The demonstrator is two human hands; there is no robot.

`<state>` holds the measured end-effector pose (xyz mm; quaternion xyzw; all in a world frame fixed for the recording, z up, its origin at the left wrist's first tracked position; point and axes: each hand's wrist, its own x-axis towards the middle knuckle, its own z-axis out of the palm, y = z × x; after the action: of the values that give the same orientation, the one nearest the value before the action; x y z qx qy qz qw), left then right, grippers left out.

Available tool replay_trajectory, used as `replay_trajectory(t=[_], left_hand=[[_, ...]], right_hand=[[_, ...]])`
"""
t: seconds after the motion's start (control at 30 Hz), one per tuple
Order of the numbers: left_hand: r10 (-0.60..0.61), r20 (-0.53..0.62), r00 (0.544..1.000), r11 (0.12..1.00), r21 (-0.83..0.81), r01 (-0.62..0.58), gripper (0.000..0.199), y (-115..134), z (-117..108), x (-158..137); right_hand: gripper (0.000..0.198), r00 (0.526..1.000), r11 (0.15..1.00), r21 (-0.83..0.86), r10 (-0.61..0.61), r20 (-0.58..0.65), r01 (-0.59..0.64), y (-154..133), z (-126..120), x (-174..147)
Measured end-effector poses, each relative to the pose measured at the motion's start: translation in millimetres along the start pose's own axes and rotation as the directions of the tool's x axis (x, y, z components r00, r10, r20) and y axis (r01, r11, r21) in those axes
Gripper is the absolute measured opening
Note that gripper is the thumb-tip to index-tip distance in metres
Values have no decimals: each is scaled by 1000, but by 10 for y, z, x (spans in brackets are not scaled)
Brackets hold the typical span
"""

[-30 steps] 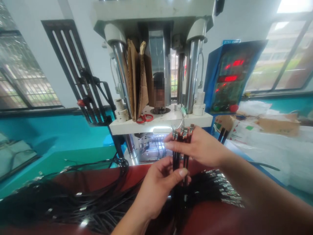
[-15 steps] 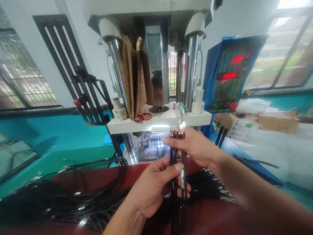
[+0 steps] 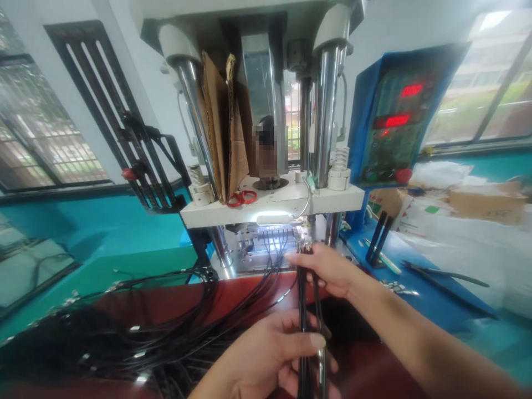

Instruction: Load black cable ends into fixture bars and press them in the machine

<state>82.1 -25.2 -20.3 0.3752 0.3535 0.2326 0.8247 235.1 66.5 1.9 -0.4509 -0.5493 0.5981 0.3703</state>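
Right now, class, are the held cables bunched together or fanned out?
Bunched: the cables run close together from the right hand, near their upper ends, down to the left hand.

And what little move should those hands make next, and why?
Perhaps the right hand should gently draw the held black cables closer together. Its fingers grip them just below the metal ends, the left hand holds them lower down, and a gap shows between the strands along the stretch between the hands.
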Motion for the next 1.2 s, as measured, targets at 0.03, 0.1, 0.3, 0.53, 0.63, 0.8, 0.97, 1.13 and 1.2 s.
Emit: replay_trajectory(t=[0.03,0.1,0.3,0.53,0.63,0.8,0.97,1.13,1.2], left_hand=[[1,-6,1000,1000,0,-1,25,-14,4,1],[-2,-45,999,1000,7,2,32,-66,-5,15],[-69,-175,982,996,51,79,29,-143,-52,36],[178,-190,966,966,-155,-209,21,-105,102,311],[133,-165,977,973,-167,-160,21,-150,100,360],[188,-190,964,945,-234,-230,11,-112,53,423],[181,-218,959,905,-344,-249,16,-130,7,456],[96,-270,958,930,-319,-183,16,-185,-22,399],[100,-297,950,937,-292,-190,18,-190,-17,387]], right_hand=[[31,1000,1000,16,13,15,-13,46,-9,19],[30,999,998,56,28,40,-31,147,-20,60],[29,993,992,111,51,103,-62,374,57,52],[26,997,998,32,-63,49,62,330,28,-58],[37,972,975,-74,-216,-90,210,305,-50,-35],[24,950,882,-371,-311,-2,288,346,0,-49],[44,952,784,-563,-304,19,262,363,-236,76],[22,934,593,-782,-354,-40,191,446,-485,285],[16,941,523,-826,-336,27,211,532,-410,348]])
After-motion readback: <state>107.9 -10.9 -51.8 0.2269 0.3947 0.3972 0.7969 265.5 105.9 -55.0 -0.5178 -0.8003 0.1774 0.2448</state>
